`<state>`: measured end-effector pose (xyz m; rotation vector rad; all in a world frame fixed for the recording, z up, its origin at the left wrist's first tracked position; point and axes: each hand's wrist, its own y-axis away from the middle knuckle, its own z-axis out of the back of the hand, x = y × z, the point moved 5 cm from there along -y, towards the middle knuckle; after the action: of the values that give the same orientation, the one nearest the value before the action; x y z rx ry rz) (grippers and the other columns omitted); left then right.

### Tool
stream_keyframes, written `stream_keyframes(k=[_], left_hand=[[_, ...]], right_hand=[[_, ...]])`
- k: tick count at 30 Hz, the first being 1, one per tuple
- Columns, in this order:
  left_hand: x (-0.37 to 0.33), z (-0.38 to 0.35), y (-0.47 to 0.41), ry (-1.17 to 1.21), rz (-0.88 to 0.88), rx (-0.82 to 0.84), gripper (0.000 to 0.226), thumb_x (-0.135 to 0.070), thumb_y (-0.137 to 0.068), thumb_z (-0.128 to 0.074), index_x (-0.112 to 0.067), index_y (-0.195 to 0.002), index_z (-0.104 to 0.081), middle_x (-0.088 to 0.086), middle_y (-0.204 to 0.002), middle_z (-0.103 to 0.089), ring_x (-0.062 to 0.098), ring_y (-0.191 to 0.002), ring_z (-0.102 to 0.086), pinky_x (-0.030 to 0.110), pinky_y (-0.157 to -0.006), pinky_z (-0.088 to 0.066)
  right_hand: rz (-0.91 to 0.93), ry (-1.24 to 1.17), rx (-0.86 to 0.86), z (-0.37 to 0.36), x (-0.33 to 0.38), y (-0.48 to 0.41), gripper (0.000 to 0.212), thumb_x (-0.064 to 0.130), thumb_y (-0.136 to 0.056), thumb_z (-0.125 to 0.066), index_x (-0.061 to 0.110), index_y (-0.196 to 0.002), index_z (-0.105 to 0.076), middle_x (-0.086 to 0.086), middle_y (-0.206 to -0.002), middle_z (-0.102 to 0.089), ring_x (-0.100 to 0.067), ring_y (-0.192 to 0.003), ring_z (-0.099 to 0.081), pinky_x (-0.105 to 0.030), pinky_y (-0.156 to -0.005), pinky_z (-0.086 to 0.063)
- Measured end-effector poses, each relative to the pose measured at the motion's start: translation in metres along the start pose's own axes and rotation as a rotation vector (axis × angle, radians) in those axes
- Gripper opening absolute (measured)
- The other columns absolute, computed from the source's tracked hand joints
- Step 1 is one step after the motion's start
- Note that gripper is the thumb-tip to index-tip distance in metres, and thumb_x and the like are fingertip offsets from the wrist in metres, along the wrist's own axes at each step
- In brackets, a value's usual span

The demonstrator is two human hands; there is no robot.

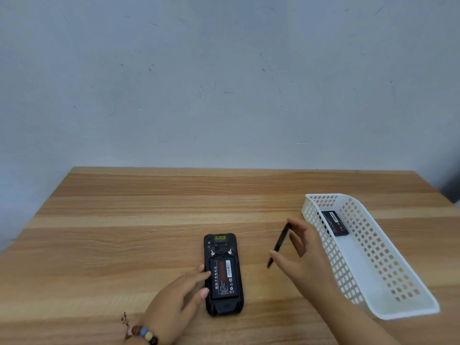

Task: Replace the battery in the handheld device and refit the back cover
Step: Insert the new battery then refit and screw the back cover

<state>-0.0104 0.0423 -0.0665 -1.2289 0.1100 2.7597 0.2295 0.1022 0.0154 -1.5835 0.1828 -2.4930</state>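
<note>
A black handheld device lies face down on the wooden table, its back open and a battery with a red label seated in the bay. My left hand rests against the device's left edge, fingers fairly straight. My right hand holds the thin black back cover edge-on, tilted, between thumb and fingers, to the right of the device. A second battery lies in the white basket.
The white perforated plastic basket stands at the right, running from mid-table toward the front edge. A pale wall rises behind the wooden table. A beaded bracelet sits on my left wrist.
</note>
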Motion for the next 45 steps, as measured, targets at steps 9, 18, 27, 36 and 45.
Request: stream_keyframes(k=[9, 18, 27, 36, 45], left_hand=[[-0.073, 0.032, -0.020, 0.893, 0.337, -0.278, 0.039, -0.048, -0.069, -0.051, -0.025, -0.097, -0.064, -0.001, -0.104, -0.069, 0.009, -0.091, -0.065, 0.027, -0.083, -0.047], [-0.106, 0.022, -0.027, 1.442, 0.415, -0.040, 0.033, -0.012, -0.072, -0.062, -0.001, -0.103, -0.060, 0.021, -0.098, -0.069, 0.030, -0.090, -0.067, 0.027, -0.062, -0.057], [-0.100, 0.030, -0.033, 1.362, 0.307, -0.108, 0.031, -0.013, -0.069, -0.063, -0.006, -0.099, -0.062, 0.013, -0.097, -0.071, 0.023, -0.090, -0.067, 0.025, -0.072, -0.056], [-0.092, 0.057, -0.053, 0.971, 0.151, -0.211, 0.031, -0.004, -0.078, -0.063, -0.013, -0.105, -0.054, 0.009, -0.082, -0.074, 0.022, -0.077, -0.069, 0.028, -0.062, -0.054], [-0.087, 0.053, -0.056, 0.861, 0.151, -0.253, 0.018, -0.010, -0.086, -0.056, -0.015, -0.104, -0.058, 0.006, -0.081, -0.074, 0.022, -0.077, -0.069, 0.036, -0.070, -0.055]], right_hand=[[0.318, -0.399, -0.090, -0.016, 0.059, 0.026, 0.061, 0.035, -0.065, -0.082, 0.040, -0.114, -0.046, 0.001, -0.130, -0.049, -0.023, -0.124, -0.052, -0.041, -0.102, -0.046], [0.261, -0.283, -0.150, -0.035, 0.048, 0.032, 0.069, 0.016, -0.066, -0.077, 0.039, -0.121, -0.044, 0.005, -0.131, -0.046, -0.013, -0.125, -0.051, -0.024, -0.098, -0.047], [-0.185, -0.546, -0.132, -0.037, 0.044, 0.022, 0.059, -0.009, -0.075, -0.068, 0.030, -0.116, -0.052, 0.004, -0.101, -0.072, -0.005, -0.092, -0.070, -0.014, -0.070, -0.055], [-0.303, -0.462, 0.095, -0.040, 0.047, 0.005, 0.015, 0.010, -0.085, -0.062, 0.021, -0.091, -0.070, -0.002, -0.085, -0.074, -0.012, -0.078, -0.069, -0.020, -0.066, -0.053], [-0.459, -0.670, 0.178, -0.052, 0.044, -0.015, 0.017, 0.000, -0.088, -0.057, 0.009, -0.102, -0.054, -0.014, -0.083, -0.067, -0.018, -0.065, -0.067, -0.030, -0.067, -0.058]])
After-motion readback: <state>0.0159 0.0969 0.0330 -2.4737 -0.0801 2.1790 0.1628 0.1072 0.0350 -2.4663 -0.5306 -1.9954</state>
